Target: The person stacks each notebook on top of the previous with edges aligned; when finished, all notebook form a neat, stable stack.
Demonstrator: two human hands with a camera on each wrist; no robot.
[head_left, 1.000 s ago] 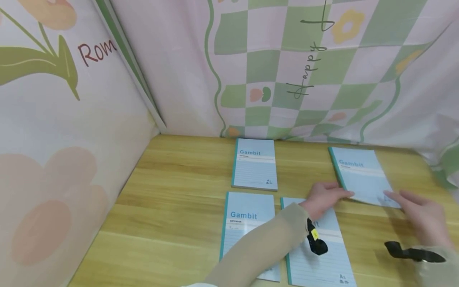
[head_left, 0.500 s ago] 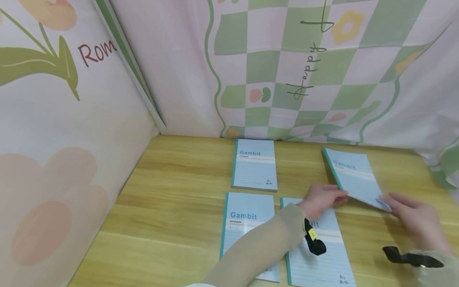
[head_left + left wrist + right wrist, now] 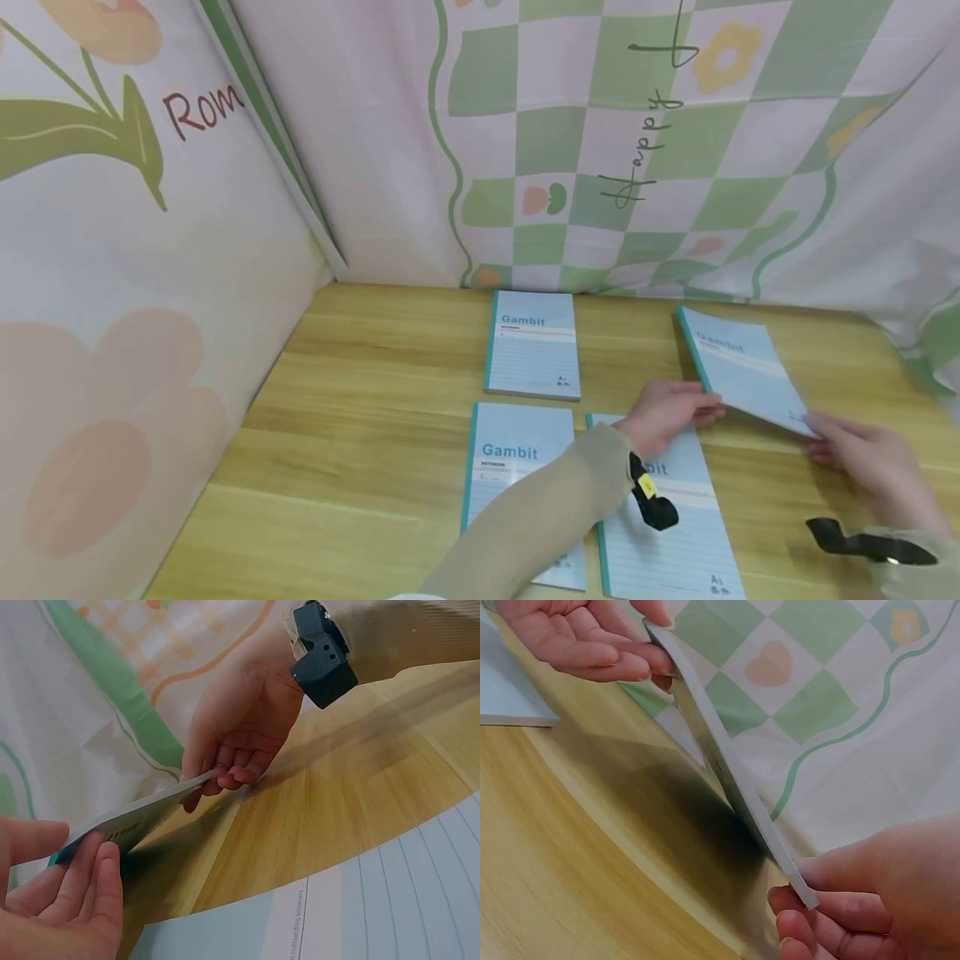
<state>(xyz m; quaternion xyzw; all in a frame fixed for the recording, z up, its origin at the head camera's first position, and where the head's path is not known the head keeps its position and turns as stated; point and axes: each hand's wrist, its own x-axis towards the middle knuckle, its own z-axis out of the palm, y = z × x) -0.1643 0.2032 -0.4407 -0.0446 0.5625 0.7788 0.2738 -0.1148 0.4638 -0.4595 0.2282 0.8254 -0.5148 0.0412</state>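
A light blue Gambit notebook point(image 3: 742, 354) with a teal spine is held at the right, its near edge raised off the table. My left hand point(image 3: 671, 414) pinches the near spine corner, thumb on top and fingers beneath, as the left wrist view shows with the notebook point(image 3: 142, 817) tilted. At the opposite near corner, my right hand point(image 3: 873, 462) pinches the notebook between thumb and curled fingers. In the right wrist view its pages' edge point(image 3: 727, 765) stretches between both hands. Another notebook point(image 3: 667, 542) lies under my left wrist, partly covered by it.
Two more Gambit notebooks lie on the wooden table point(image 3: 337, 433): a smaller one point(image 3: 532, 346) near the back and one point(image 3: 517, 433) in front of it, partly hidden by my left sleeve point(image 3: 532, 508). A patterned curtain point(image 3: 585, 150) hangs along the back edge.
The notebook between my hands has shifted slightly left, and its near edge has risen from the table. Both hands have moved with it; the right fingers now curl under its corner.
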